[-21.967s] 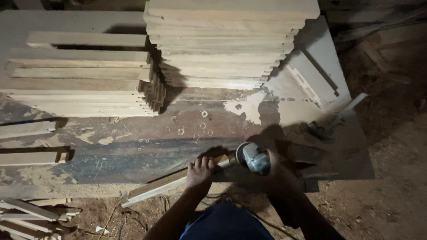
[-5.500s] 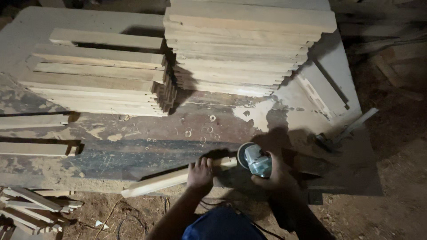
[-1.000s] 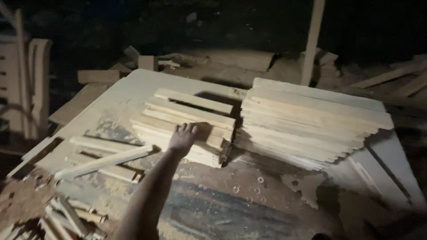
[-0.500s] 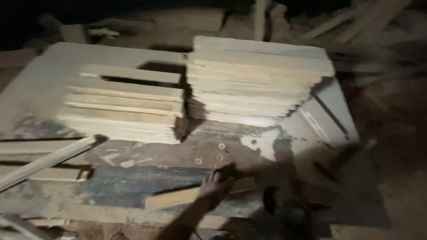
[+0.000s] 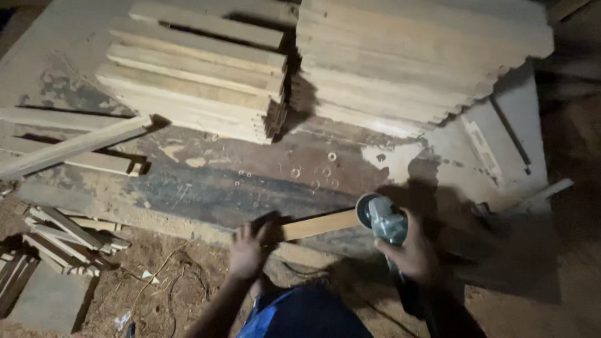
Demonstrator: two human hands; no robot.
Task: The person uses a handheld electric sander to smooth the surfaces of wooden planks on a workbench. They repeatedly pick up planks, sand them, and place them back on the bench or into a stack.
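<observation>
Holding the wooden strip [image 5: 316,225] down at its near-left end, your left hand [image 5: 248,250] lies with fingers closed over the wood, pressing it onto the worn surface [image 5: 206,188]. Your right hand [image 5: 410,253] is wrapped tight around the body of the blue-grey angle grinder [image 5: 383,220], whose disc end sits right at the strip's far-right end, touching it or just short of it; the dim light and blur make that hard to settle. The strip's long axis runs left to right, tilted slightly up toward the grinder, so it spans the gap between your two hands. The left hand is on the wood itself; the right reaches it only through the tool. Both sit at the near edge of the surface, above your blue-clad knee. Two stacks of cut boards [image 5: 200,75] and [image 5: 413,56] stand well apart at the back, a loose batten [image 5: 75,147] lies to the left, and offcuts [image 5: 69,241] are heaped on the dirt floor.
</observation>
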